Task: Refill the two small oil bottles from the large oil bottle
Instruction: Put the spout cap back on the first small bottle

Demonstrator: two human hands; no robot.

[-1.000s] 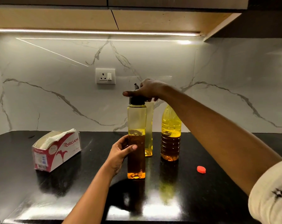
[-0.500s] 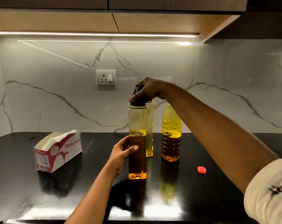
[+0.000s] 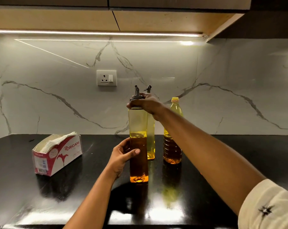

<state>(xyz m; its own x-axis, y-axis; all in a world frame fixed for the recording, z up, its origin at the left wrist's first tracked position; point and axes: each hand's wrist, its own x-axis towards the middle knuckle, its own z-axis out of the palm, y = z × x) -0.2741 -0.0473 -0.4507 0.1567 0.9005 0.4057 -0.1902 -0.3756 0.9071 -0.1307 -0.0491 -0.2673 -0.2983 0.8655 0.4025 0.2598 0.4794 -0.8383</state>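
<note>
A tall square small oil bottle (image 3: 138, 123) stands on the black counter, about half full of amber oil. My left hand (image 3: 121, 156) grips its lower body. My right hand (image 3: 146, 103) grips the dark spout cap (image 3: 136, 96) on its top. Just behind it stands the second small bottle (image 3: 151, 138) with its own spout, holding a little yellow oil. To the right the large oil bottle (image 3: 172, 146) stands upright with no cap on its yellow neck. My right forearm hides the red cap on the counter.
An open tissue box (image 3: 57, 154) lies at the left of the black counter (image 3: 239, 154). A wall socket (image 3: 106, 78) sits on the marble backsplash above the bottles. Cabinets with a light strip hang overhead.
My right hand has shifted round the spout cap, so the spout now shows above my fingers. My right forearm now covers the red cap on the counter. The left hand keeps its hold.
</note>
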